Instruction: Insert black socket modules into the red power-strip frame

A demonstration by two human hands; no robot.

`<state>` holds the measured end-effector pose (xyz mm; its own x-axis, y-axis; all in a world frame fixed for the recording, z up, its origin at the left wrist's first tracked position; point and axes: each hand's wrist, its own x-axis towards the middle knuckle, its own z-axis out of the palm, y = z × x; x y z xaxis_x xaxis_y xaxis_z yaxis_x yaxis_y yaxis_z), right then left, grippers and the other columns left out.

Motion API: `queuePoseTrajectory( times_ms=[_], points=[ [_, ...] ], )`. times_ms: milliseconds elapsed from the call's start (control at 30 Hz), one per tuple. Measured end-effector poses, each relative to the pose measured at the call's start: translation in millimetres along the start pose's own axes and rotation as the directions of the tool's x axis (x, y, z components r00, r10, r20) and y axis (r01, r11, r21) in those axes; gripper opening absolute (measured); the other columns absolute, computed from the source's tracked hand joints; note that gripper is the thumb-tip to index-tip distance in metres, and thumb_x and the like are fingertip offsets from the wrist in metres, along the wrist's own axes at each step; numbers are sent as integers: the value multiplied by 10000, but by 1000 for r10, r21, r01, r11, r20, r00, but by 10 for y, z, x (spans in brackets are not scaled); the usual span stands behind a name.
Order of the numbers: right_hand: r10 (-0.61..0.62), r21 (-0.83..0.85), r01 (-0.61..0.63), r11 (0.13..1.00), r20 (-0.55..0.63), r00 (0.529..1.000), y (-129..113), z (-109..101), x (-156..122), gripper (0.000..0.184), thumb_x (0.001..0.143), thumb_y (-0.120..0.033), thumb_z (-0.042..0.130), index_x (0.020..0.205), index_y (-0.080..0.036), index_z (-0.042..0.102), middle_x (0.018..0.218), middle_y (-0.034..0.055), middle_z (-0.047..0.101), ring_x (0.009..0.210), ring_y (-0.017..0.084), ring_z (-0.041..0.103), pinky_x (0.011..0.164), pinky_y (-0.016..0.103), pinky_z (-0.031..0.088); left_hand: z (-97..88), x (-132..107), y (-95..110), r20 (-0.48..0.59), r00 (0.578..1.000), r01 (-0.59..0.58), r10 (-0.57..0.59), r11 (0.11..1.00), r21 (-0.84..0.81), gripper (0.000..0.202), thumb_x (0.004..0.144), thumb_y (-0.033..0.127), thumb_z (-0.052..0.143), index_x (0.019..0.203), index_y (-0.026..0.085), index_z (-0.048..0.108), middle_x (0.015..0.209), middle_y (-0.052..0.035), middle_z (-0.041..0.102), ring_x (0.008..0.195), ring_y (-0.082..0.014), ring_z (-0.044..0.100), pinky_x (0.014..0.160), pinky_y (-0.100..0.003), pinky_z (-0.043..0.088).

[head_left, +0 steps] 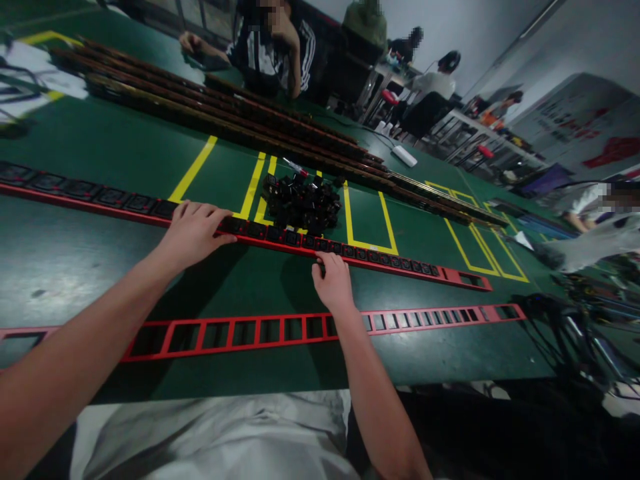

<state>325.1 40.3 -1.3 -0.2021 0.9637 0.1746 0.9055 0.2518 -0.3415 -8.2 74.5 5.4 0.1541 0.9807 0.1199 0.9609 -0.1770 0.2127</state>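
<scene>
A long red strip [453,274] lies across the green table [100,147], most of its slots filled with black sockets. My left hand [194,230] rests flat on it, fingers stretched out over the sockets. My right hand [333,280] sits against the strip's near edge, fingers curled, pressing at a socket; what the fingers hold, if anything, is hidden. A pile of loose black sockets [301,202] lies just behind the strip. A second red strip [425,317] with bare slots lies nearer to me.
Long dark strips [240,117] are stacked along the far side of the table. A person in a striped black jacket [273,50] sits behind them. Yellow tape lines [193,170] mark the table. A white object [404,155] lies far right. Cables [575,333] hang off the right edge.
</scene>
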Motion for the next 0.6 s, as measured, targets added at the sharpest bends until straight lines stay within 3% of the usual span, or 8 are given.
queuePoseTrajectory(
  times_ms=[167, 333, 467, 600],
  points=[
    [21, 45, -17, 999, -93, 995, 36, 7, 3, 301, 968, -178, 492, 1174, -149, 710, 1053, 117, 723, 1026, 264, 641, 983, 394, 511, 24, -21, 161, -23, 1000, 11, -10, 1000, 7, 547, 968, 525, 550, 1432, 244, 618, 1382, -159, 641, 1361, -403, 488, 1172, -569, 336],
    [131, 10, -131, 991, -176, 976, 84, -5, 0, 256, 962, -190, 501, 1073, -154, 729, 988, 112, 710, 978, 268, 629, 940, 397, 512, 89, 10, 347, -35, 999, -38, 37, 999, -29, 580, 962, 553, 540, 1423, 212, 631, 1357, -185, 651, 1337, -424, 500, 1153, -590, 347],
    [84, -33, -93, 995, -213, 973, 59, -25, -6, 264, 974, -207, 495, 1063, -181, 742, 1112, 124, 712, 1080, 280, 609, 992, 424, 485, 105, 30, 353, -23, 998, -62, 60, 996, -66, 584, 951, 553, 544, 1427, 226, 628, 1390, -162, 645, 1364, -407, 496, 1189, -578, 321],
    [22, -20, -28, 999, -245, 969, 20, -31, -19, 332, 970, -210, 490, 1207, -172, 721, 1332, 144, 672, 1271, 292, 557, 1102, 470, 437, 50, 2, 242, -13, 996, -94, 93, 994, -49, 575, 946, 473, 564, 1451, 200, 591, 1427, -151, 633, 1385, -366, 504, 1271, -581, 190]
  ],
)
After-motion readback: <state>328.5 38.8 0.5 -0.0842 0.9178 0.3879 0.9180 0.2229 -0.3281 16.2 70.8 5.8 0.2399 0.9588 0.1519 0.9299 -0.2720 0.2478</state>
